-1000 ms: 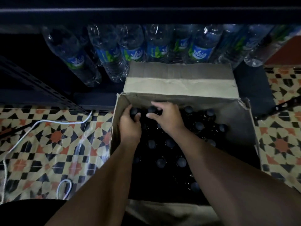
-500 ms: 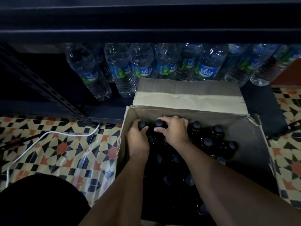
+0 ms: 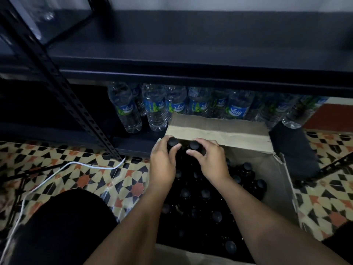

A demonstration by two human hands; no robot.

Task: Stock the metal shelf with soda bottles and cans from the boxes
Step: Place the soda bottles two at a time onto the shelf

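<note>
Head view, dim light. A cardboard box (image 3: 271, 169) is sitting on patterned tile floor (image 3: 80, 178), its far flap leaning against the metal shelf (image 3: 191, 73). Dark soda bottles (image 3: 246, 169) are standing packed inside the box. The left hand (image 3: 162, 163) is curling its fingers around the neck of one dark bottle (image 3: 172, 142) at the box's far left corner; the right hand (image 3: 210, 159) is gripping a second bottle (image 3: 194, 145) just beside it. Clear water bottles (image 3: 154, 108) are lining the bottom tier behind the box. A white cable (image 3: 63, 167) is trailing across the floor at left.
</note>
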